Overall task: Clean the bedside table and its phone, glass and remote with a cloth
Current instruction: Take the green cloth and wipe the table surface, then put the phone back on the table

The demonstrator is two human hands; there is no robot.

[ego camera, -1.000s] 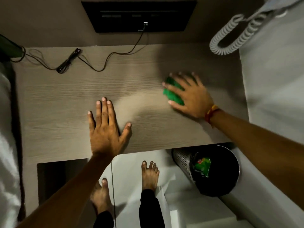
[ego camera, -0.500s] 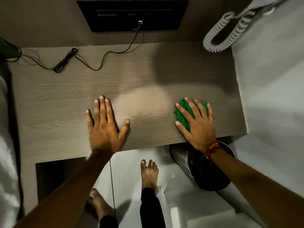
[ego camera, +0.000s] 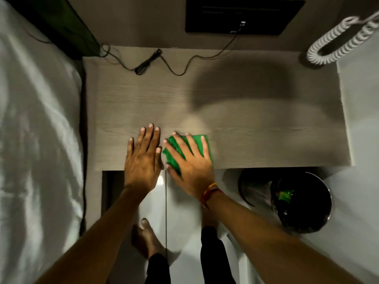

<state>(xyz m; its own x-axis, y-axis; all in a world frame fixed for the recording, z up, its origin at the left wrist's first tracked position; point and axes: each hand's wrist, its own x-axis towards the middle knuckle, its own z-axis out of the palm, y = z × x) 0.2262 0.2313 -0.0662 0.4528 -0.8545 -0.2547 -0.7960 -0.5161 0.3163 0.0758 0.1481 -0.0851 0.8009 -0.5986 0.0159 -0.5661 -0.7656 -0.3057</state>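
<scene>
The bedside table (ego camera: 256,124) has a grey wood-grain top. A green cloth (ego camera: 206,143) lies at its front edge under my right hand (ego camera: 189,160), which presses it flat with spread fingers. Just to the left my left hand (ego camera: 143,158) rests palm down on the bare top, fingers close together, its thumb almost touching the cloth. From the top right hangs the phone's white coiled cord (ego camera: 336,42); the phone body is out of frame. No glass or remote is in view.
A thin black cable (ego camera: 153,60) runs across the back of the table up to a dark wall panel (ego camera: 244,15). White bedding (ego camera: 37,140) fills the left. A black waste bin (ego camera: 297,201) stands under the table's right front. My bare feet are below.
My right hand has slid the green cloth from the table's right side, along the front edge, left to beside my left hand. The view has shifted so the bed now shows at left.
</scene>
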